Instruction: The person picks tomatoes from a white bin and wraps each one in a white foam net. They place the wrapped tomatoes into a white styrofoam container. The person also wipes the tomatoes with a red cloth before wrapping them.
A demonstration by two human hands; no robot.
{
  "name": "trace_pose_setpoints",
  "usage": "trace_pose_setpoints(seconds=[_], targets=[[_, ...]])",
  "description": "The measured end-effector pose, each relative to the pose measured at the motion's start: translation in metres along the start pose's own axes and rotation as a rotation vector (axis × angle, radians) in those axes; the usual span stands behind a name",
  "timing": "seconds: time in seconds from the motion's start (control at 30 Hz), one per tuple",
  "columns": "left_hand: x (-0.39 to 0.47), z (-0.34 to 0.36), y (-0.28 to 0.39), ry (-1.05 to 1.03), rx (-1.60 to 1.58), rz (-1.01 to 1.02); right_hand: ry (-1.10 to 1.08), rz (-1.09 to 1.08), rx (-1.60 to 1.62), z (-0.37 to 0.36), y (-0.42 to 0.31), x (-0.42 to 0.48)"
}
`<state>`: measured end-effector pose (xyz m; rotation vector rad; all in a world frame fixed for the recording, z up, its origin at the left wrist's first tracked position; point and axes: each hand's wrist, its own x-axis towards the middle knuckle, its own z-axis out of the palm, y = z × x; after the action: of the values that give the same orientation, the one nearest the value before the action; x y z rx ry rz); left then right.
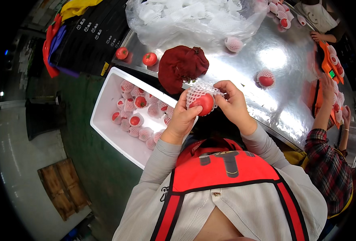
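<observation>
Between my hands is a red tomato point(204, 104) partly covered by a white foam mesh sleeve point(200, 90). My left hand point(181, 116) holds the tomato from the left, its thumb across the fruit. The fingertips of my right hand point(232, 104) pinch the sleeve's edge on the right. Just beyond lies a crumpled dark red cloth point(182, 64) on the metal table. Below and to the left stands a white foam box point(104, 120) holding several mesh-sleeved tomatoes point(135, 121). Two bare tomatoes point(150, 59) point(122, 53) sit near the table's left end.
A plastic bag of foam sleeves point(190, 18) lies on the metal table point(289, 81). One sleeved tomato point(266, 79) and another sleeved piece point(233, 44) rest nearby. Co-workers' hands point(327, 86) are at orange scales point(318, 98) on the right. Black crates point(90, 33) stand at upper left.
</observation>
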<state>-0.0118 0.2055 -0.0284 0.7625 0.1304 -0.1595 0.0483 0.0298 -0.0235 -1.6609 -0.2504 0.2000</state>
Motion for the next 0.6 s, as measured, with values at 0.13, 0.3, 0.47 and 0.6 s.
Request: trace_pose_setpoints(seconds=[0.13, 0.3, 0.47, 0.6], targets=[[0.004, -0.006, 0.000, 0.004, 0.006, 0.017, 0.008, -0.030, -0.074, 0.001, -0.001, 0.005], [0.005, -0.008, -0.003, 0.123, 0.058, 0.030, -0.006, -0.240, -0.229, 0.011, -0.008, 0.005], [0.009, -0.033, -0.016, 0.457, 0.079, 0.027, -0.112, -0.464, -0.472, 0.049, -0.005, 0.000], [-0.006, -0.055, -0.007, 0.346, 0.247, -0.018, -0.319, -0.313, -0.367, 0.065, 0.021, 0.019]])
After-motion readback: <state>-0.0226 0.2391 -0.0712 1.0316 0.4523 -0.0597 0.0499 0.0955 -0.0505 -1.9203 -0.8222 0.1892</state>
